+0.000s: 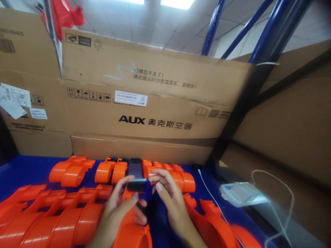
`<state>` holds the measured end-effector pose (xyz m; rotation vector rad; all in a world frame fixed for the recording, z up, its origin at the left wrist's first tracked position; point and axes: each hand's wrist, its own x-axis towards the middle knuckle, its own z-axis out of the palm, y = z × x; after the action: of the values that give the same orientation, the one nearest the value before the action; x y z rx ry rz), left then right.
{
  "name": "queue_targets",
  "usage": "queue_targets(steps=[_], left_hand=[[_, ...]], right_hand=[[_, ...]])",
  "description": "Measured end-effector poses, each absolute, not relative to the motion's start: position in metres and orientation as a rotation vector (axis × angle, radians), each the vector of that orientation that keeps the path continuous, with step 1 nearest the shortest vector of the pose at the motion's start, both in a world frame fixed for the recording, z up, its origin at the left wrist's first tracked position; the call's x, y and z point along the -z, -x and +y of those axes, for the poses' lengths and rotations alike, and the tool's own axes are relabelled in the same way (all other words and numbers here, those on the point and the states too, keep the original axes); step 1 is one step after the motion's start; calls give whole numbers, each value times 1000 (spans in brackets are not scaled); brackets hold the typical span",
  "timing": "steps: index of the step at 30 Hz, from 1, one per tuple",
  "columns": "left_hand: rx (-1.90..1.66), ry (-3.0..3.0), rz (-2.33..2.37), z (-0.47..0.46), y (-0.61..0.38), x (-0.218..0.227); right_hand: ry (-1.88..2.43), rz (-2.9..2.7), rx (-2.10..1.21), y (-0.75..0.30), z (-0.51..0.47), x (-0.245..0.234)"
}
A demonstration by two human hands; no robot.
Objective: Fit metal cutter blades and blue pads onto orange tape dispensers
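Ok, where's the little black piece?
In the head view, the little black piece is low in the middle, held between the left hand and right hand, just in front of the phone and among the orange parts.

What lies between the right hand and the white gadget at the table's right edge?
Head view: an orange plastic part and a thin white cable on the blue table, before the white gadget. Left hand and right hand pinch a black piece.

Big cardboard boxes (pixel 155 103) stand along the back edge of the blue table (pixel 23 168), and a phone (pixel 135 169) is propped against them. A white cable (pixel 210 196) trails by the right edge, near a white device (pixel 241 193). Blue rack posts (pixel 269 31) rise behind.
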<state>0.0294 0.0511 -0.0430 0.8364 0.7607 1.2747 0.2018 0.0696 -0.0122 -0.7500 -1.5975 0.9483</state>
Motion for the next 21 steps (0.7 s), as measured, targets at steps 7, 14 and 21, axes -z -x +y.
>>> queue_targets(steps=[7,14,21], left_hand=[[-1159,-949,560,41,-34,37],[-1249,-869,594,26,-39,29],[-1267,-859,806,27,-44,10]], right_hand=[[538,-1609,-1511,-202,68,13],[709,-1702,-1192,-198,63,11],[729,-1637,-1424,-190,59,17]])
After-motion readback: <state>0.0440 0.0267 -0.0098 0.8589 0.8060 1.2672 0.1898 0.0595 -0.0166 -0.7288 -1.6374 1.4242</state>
